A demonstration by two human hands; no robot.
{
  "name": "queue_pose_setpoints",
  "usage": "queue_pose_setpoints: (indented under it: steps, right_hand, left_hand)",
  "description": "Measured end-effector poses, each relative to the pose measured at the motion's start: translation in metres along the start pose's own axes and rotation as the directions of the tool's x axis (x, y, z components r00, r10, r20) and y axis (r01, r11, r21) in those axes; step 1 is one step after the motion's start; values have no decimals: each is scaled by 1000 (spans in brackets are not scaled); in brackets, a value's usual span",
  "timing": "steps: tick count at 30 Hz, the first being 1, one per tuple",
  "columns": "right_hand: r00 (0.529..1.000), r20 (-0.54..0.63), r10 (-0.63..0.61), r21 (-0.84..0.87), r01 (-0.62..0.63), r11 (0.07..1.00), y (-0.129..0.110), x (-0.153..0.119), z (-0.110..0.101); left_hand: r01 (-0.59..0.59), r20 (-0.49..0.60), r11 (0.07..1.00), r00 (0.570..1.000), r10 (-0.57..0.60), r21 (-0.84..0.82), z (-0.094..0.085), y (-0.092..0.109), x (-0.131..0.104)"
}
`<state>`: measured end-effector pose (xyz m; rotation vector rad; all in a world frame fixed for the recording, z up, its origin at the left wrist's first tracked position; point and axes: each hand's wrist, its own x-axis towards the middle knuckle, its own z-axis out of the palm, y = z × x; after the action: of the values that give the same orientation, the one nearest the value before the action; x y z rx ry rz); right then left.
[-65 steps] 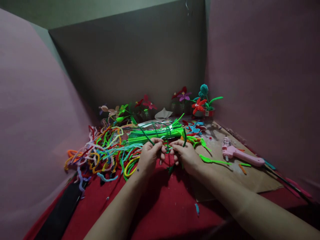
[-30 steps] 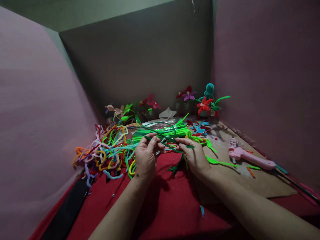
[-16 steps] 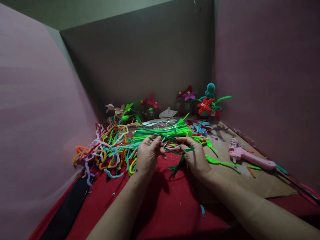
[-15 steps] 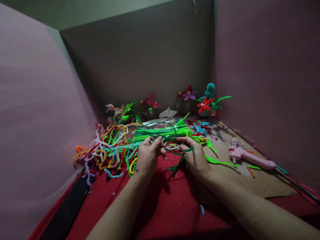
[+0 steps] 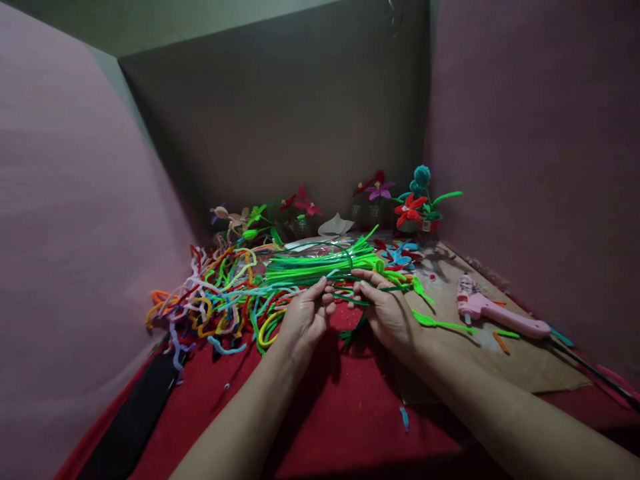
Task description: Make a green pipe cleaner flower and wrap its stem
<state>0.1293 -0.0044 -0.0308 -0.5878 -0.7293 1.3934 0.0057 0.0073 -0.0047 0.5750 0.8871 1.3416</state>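
Dark green pipe cleaners [image 5: 357,302] stretch between my two hands, over the red cloth. My left hand [image 5: 307,317] is closed, thumb against fingers, pinching an end of them. My right hand [image 5: 387,307] is closed on the same dark green strands, and one end sticks out to its right. Just behind the fingers lies a bundle of bright green pipe cleaners [image 5: 320,267] on clear plastic. More dark green pieces [image 5: 353,335] rest on the cloth below my right hand.
A tangle of coloured pipe cleaners [image 5: 215,300] lies left, near a black object [image 5: 135,413]. On the right, a pink glue gun [image 5: 505,317] rests on cardboard [image 5: 525,367]. Pipe-cleaner flowers [image 5: 410,208] stand at the back. Red cloth [image 5: 330,427] covers the table.
My left hand has turned a little, its fingers more curled. The dark green strands have shifted; an end now points right past my right hand.
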Motion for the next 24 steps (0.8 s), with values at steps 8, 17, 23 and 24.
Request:
queue_pose_setpoints:
  steps: [8, 17, 23, 24]
  right_hand:
    - [979, -103, -175, -214, 150, 965, -2, -2, 0]
    - [985, 7, -173, -213, 170, 962, -4, -6, 3]
    - [988, 21, -150, -200, 151, 968, -3, -7, 1]
    - [989, 19, -144, -200, 145, 969, -2, -7, 0]
  left_hand:
    - [-100, 37, 990, 994, 104, -97, 9, -10, -13]
    - [-227, 140, 974, 964, 226, -10, 2, 0, -10]
    - [-263, 177, 964, 948, 265, -34, 5, 1, -11]
    - [-267, 174, 963, 947, 269, -36, 5, 1, -11]
